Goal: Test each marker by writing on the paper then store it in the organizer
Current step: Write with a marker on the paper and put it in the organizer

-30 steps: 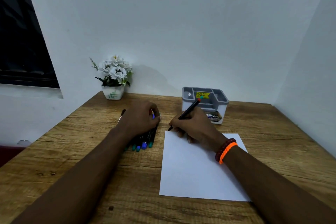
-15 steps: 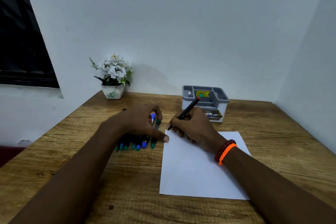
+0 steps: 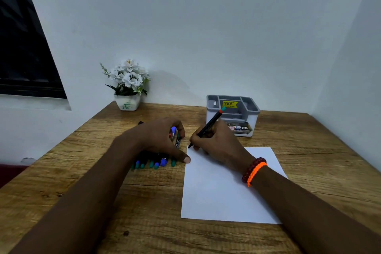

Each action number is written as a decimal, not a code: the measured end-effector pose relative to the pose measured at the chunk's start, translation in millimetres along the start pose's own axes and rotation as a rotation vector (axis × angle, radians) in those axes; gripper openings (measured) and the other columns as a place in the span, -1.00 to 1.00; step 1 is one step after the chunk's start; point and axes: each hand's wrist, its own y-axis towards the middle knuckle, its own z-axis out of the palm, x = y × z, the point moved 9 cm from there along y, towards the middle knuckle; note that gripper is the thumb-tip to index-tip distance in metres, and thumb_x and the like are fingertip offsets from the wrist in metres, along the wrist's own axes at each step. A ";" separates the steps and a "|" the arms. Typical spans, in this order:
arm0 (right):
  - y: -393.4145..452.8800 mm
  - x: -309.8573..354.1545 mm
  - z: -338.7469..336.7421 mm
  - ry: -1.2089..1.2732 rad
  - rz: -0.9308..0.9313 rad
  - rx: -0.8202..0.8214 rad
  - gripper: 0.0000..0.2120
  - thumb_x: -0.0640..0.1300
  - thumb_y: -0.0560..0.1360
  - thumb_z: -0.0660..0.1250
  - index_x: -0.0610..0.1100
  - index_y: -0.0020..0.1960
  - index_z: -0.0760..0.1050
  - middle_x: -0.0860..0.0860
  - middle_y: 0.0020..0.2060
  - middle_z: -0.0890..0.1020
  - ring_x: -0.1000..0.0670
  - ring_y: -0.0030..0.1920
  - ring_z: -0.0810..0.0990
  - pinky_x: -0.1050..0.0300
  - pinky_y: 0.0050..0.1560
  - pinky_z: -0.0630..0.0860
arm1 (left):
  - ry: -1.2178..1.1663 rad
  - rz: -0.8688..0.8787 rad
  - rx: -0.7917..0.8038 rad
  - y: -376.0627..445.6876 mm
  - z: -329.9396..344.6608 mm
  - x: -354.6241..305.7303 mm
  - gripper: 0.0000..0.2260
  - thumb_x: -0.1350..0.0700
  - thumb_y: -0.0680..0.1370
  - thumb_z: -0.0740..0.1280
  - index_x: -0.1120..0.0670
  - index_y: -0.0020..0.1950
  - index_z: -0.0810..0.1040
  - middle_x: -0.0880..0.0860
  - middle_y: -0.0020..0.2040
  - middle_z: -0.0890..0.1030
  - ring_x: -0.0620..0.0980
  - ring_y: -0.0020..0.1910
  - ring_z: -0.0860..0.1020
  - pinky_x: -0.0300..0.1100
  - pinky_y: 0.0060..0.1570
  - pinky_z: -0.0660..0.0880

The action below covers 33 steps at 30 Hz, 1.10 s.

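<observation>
My right hand (image 3: 218, 144) grips a black marker (image 3: 208, 127) with a red and teal end, held in a writing grip. Its tip touches the top left corner of the white paper (image 3: 222, 194). My left hand (image 3: 156, 140) rests over a bunch of markers (image 3: 156, 164) lying left of the paper, and its thumb presses on the paper's left edge. Blue and green marker ends stick out from under this hand. The grey organizer (image 3: 234, 115) stands behind my right hand, with no marker visible in its compartments.
A white pot of white flowers (image 3: 127, 84) stands at the back left corner of the wooden table (image 3: 319, 150). Walls close in the table at the back and right. A dark window is at the far left.
My left hand has slid towards the paper and its thumb now reaches the paper's edge. My right hand keeps the marker at the top left corner.
</observation>
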 end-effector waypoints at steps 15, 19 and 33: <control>-0.2 -1.4 -2.9 -0.010 0.005 -0.034 -0.88 -0.20 0.48 0.49 -0.24 -0.18 0.70 -0.06 -0.31 0.74 0.19 -0.41 0.60 0.30 -0.37 0.45 | 0.016 0.010 0.009 4.8 1.2 2.7 -0.43 -0.31 0.22 0.63 -0.18 0.10 0.52 -0.16 -0.03 0.53 -0.14 -0.06 0.54 -0.21 -0.20 0.44; 0.2 -1.0 -3.7 -0.006 0.006 -0.047 -0.87 -0.21 0.48 0.48 -0.25 -0.21 0.70 -0.02 -0.38 0.70 0.20 -0.45 0.57 0.35 -0.41 0.41 | 0.023 0.013 0.005 6.0 1.0 5.2 -0.44 -0.34 0.19 0.63 -0.21 0.08 0.52 -0.17 -0.02 0.53 -0.15 -0.05 0.54 -0.20 -0.18 0.44; 1.4 -6.4 -5.7 -0.006 0.038 -0.081 -0.90 -0.18 0.46 0.52 -0.22 -0.18 0.71 -0.05 -0.32 0.74 0.17 -0.40 0.62 0.22 -0.33 0.48 | 0.061 0.064 0.011 7.0 1.4 -1.5 -0.52 -0.35 0.21 0.61 -0.26 0.06 0.63 -0.19 0.01 0.52 -0.18 -0.03 0.53 -0.19 -0.13 0.45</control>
